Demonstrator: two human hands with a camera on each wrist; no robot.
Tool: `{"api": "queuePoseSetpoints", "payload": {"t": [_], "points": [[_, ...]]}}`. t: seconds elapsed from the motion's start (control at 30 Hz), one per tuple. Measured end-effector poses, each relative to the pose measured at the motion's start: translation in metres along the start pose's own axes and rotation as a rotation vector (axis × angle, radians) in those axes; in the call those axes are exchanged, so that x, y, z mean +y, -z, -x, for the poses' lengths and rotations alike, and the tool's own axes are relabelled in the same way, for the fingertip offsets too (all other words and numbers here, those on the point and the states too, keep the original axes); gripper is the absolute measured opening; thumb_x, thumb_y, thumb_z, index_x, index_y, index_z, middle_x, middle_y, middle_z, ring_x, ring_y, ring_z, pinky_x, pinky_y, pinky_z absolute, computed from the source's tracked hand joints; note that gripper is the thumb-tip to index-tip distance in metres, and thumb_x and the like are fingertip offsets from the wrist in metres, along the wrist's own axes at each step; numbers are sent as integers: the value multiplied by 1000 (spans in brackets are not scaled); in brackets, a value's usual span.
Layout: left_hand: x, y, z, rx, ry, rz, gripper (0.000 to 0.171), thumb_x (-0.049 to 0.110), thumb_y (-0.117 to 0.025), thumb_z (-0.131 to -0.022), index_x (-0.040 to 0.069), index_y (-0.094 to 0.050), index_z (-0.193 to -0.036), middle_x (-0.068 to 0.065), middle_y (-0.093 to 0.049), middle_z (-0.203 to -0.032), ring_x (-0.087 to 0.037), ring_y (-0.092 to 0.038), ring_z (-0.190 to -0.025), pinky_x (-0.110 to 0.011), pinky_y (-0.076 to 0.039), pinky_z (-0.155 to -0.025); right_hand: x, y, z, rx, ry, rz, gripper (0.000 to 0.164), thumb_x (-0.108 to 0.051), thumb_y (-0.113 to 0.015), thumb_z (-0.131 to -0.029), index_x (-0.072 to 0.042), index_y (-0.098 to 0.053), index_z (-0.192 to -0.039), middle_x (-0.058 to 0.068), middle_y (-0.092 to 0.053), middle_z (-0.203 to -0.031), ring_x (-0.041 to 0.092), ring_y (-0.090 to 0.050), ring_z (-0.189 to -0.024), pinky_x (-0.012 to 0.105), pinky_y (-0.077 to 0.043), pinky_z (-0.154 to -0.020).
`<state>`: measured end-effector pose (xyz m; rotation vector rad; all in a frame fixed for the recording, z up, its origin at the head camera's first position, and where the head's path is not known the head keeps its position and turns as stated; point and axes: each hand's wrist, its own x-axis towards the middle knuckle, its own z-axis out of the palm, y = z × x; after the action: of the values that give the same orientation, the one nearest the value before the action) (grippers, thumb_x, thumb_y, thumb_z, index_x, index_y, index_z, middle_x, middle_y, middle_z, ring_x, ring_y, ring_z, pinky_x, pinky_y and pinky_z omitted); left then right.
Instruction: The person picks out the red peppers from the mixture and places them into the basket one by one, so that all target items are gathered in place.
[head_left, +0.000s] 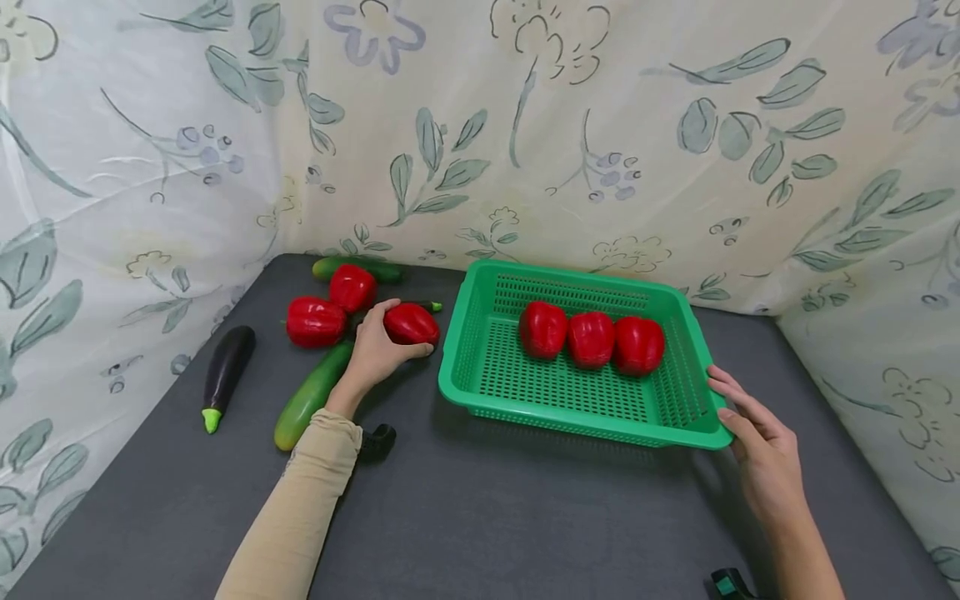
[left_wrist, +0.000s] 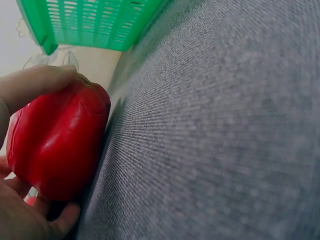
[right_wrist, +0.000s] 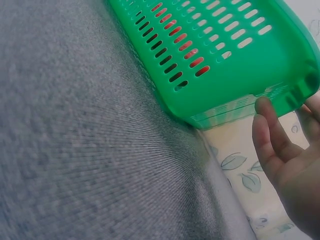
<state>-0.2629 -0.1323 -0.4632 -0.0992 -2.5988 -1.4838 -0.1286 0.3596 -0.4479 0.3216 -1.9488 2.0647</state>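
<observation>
My left hand (head_left: 381,350) grips a red bell pepper (head_left: 411,323), thumb on one end and fingers round the other side. In the left wrist view that pepper (left_wrist: 62,140) sits low against the grey tabletop. My right hand (head_left: 763,450) holds the right rim of a green plastic basket (head_left: 570,425) near its front corner. Fingertips (right_wrist: 264,106) show under the rim in the right wrist view. Three red bell peppers (head_left: 591,340) lie in a row inside the basket.
Left of the basket lie two more red bell peppers (head_left: 316,322), a cucumber (head_left: 360,269) at the back, a larger green cucumber (head_left: 315,396) and a dark eggplant (head_left: 228,375). A green stem tip (head_left: 433,307) shows behind the held pepper. Floral cloth (head_left: 525,192) hangs behind the grey table (head_left: 525,517).
</observation>
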Motion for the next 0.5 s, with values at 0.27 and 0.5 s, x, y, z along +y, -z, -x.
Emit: {"api": "queuePoseSetpoints", "payload": {"t": [0.27, 0.5], "points": [[2, 2, 2, -9, 12, 10, 92, 29, -84, -77, 12, -31, -150, -13, -38, -144, -35, -30, -131, -54, -45, -95, 0, 1, 1, 2, -5, -5, 39, 3, -50, -100, 14, -45, -138, 10, -42, -150, 18, -31, -141, 19, -47, -92], [5, 4, 6, -2, 0, 20, 91, 27, -84, -77, 10, -31, -150, -15, -39, -143, -36, -31, -130, -54, -46, -93, -1, 1, 1, -3, 1, 0, 39, 3, -50, -101, 14, -45, -138, 11, -42, -150, 19, -32, -141, 19, -47, -91]]}}
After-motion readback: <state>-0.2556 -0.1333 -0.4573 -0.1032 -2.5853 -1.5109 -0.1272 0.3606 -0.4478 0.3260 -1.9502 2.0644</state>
